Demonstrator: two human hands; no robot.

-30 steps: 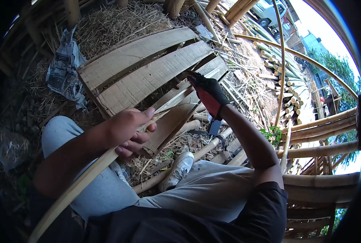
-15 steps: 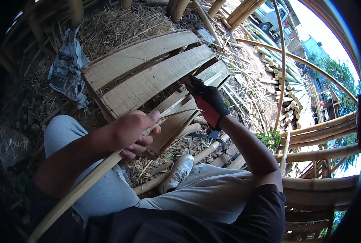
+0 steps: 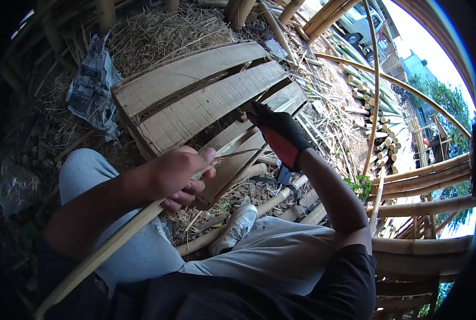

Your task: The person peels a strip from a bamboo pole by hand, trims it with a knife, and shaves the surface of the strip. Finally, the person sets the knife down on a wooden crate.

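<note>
My bare left hand (image 3: 178, 175) grips a long, curved bamboo strip (image 3: 104, 250) that runs from the lower left up past my fingers. A thin sliver peels off the strip just beyond my thumb. My right hand (image 3: 278, 133), in a black and red glove, is closed around a tool handle at the strip's far end; the blade is hidden by the glove. Both hands hover over a slatted wooden pallet (image 3: 195, 101). I sit with grey trousers and a white shoe (image 3: 238, 226) below.
Straw and bamboo shavings cover the ground around the pallet. Crumpled newspaper (image 3: 91, 85) lies at left. Cut bamboo poles (image 3: 377, 117) are stacked at right, thick bamboo rails (image 3: 425, 176) cross the right edge, and a vehicle (image 3: 358, 21) stands at the top.
My right hand has shifted slightly right and up along the strip, and a thin sliver has lifted from the strip near my left thumb. My left hand keeps its grip.
</note>
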